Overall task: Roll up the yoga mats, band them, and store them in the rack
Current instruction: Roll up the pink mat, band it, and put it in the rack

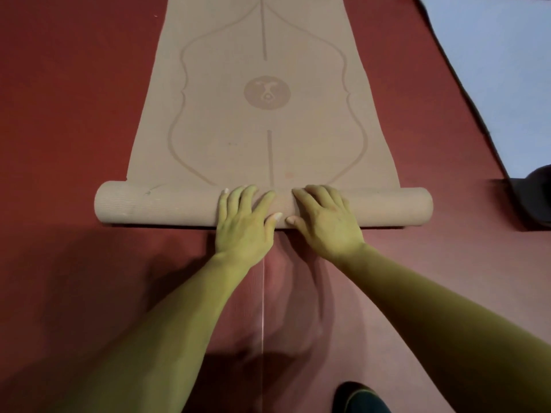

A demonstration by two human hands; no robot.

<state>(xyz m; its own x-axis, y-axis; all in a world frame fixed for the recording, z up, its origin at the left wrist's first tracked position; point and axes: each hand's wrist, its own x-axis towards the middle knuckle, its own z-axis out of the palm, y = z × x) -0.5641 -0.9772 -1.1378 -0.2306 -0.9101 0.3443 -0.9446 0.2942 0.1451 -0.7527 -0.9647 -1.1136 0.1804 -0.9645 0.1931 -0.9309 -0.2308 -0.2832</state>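
A tan yoga mat [262, 120] with a printed outline and a round emblem lies flat on the red floor, stretching away from me. Its near end is rolled into a tube [167, 205] lying crosswise. My left hand [244, 222] rests palm down on the middle of the roll, fingers spread. My right hand [325, 222] lies right beside it on the roll, also palm down with fingers apart. The thumbs nearly touch. No band and no rack are in view.
The red floor [74, 114] surrounds the mat. A light blue mat [501, 70] with a dark edge lies at the upper right. A dark rolled object [536, 198] sits at the right edge. A dark shape [357, 397] shows at the bottom.
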